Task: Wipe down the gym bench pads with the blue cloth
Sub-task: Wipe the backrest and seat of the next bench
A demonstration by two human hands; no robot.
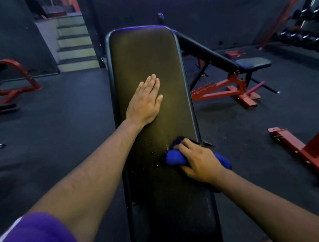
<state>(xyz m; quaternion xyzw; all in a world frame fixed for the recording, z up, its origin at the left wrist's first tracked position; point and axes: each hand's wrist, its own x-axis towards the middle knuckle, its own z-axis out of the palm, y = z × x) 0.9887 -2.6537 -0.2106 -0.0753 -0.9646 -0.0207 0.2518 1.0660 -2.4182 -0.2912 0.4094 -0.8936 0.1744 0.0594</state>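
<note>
**Q:** State the position of each hand.

**A:** The left hand lies flat on the bench pad, fingers straight and together, palm down, near the pad's left edge at about mid-length. It grasps nothing. The right hand has its fingers curled round the bunched blue cloth and presses it against the pad at the right edge, nearer the person than the left hand.

**Q:** Where does the cloth sit relative to the pad?

**A:** Part of it bulges out to the left of the knuckles onto the pad surface; another part shows behind the wrist, over the right edge. Small water droplets dot the pad just left of the cloth.

**Q:** Is any brand, label or writing legible?

**A:** None can be read on the pad, the cloth or the purple sleeve at the lower left.

**Q:** What surrounds the pad?

**A:** A second bench on a red frame stands on the dark floor to the right. A dumbbell rack occupies the far right corner, and steps rise at the upper left.
</note>
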